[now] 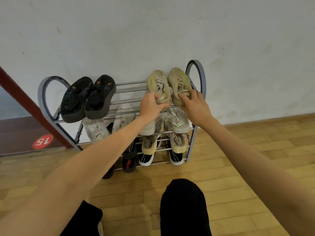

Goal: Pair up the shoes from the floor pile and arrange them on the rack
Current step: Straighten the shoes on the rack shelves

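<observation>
Two beige sneakers sit side by side on the top tier of the grey metal shoe rack (196,65), toes to the wall. My left hand (150,106) grips the heel of the left beige sneaker (157,84). My right hand (196,106) grips the heel of the right beige sneaker (179,82). A pair of black shoes (87,97) lies sole-up at the left of the same tier. White sneakers (95,130) and a second pale pair (177,121) fill the middle tier. Tan sneakers (148,145) and black-and-white shoes (176,158) sit lower down.
The rack stands against a white wall on a wooden floor (255,150). A dark red beam (25,101) slants down at the left, beside a red round "15" sticker (42,141). A black shoe (128,160) pokes out at the rack's bottom front. My black-clad knees (184,206) are below.
</observation>
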`<state>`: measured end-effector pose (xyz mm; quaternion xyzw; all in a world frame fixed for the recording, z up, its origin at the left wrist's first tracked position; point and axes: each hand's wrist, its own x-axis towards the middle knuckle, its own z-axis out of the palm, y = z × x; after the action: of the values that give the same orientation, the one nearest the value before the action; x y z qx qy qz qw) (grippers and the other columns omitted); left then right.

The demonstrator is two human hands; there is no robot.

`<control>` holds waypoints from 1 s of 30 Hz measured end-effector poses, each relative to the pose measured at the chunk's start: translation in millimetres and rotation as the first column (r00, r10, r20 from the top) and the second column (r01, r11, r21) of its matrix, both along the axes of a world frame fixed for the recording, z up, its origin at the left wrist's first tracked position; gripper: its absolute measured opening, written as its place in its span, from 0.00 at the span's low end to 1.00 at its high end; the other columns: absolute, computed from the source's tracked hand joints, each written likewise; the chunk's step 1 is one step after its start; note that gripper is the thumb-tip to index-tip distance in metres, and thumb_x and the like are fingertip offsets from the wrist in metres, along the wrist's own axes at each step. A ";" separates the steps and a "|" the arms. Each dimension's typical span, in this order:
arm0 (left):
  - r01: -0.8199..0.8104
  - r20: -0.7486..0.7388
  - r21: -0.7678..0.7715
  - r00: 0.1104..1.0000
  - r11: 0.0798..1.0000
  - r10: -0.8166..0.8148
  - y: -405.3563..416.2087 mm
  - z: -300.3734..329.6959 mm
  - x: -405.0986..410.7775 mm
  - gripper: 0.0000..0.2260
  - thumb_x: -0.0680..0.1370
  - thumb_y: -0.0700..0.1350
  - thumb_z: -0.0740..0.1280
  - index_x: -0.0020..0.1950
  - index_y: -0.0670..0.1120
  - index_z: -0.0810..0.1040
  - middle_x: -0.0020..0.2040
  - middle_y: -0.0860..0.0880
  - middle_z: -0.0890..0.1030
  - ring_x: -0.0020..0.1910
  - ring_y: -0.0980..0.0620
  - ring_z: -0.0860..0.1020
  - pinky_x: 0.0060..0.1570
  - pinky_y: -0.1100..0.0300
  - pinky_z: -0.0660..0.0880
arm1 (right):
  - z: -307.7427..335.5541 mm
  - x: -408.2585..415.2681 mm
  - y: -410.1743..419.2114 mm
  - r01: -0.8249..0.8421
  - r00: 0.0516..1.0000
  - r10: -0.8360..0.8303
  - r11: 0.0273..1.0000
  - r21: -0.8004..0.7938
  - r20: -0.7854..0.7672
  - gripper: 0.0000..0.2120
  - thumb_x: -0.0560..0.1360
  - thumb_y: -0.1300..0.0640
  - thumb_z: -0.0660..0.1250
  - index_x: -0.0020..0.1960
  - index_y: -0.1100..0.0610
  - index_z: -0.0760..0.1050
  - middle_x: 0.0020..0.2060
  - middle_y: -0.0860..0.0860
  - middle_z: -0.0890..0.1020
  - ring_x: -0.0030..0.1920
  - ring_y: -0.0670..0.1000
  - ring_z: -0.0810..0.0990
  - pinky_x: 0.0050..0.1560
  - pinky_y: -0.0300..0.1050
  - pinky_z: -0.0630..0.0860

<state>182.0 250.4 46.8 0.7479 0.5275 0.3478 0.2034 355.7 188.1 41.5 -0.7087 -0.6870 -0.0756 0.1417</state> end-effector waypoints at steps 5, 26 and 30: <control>0.153 0.036 -0.078 0.988 0.985 -0.151 -3.9 -0.9 -19.1 0.24 0.70 0.44 0.75 0.64 0.43 0.73 0.60 0.47 0.77 0.58 0.50 0.75 0.52 0.60 0.71 | -9.9 -11.2 -11.0 0.004 0.993 0.000 0.999 0.037 -0.116 0.30 0.78 0.56 0.63 0.77 0.53 0.55 0.74 0.63 0.56 0.71 0.67 0.59 0.67 0.60 0.64; -0.032 -0.259 -0.201 0.966 0.979 -0.022 2.8 -110.4 -78.7 0.34 0.72 0.50 0.73 0.74 0.51 0.62 0.68 0.40 0.71 0.67 0.39 0.69 0.65 0.45 0.68 | -108.6 -33.7 -12.4 0.043 0.966 -0.117 0.952 -0.303 -0.232 0.32 0.78 0.49 0.62 0.77 0.52 0.51 0.71 0.68 0.56 0.70 0.71 0.60 0.70 0.61 0.61; 0.023 -0.287 -0.158 0.955 0.987 -0.068 13.7 -123.9 -75.0 0.36 0.71 0.47 0.74 0.75 0.52 0.60 0.66 0.43 0.74 0.65 0.41 0.72 0.63 0.47 0.69 | -120.1 -28.5 -5.5 0.067 0.983 -0.103 0.971 -0.229 -0.149 0.26 0.77 0.61 0.62 0.73 0.54 0.59 0.65 0.64 0.65 0.63 0.67 0.68 0.64 0.58 0.69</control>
<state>106.9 264.1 -77.1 0.7853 0.5592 0.1875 0.1880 327.3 182.6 -78.6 -0.7527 -0.6465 0.0532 0.1126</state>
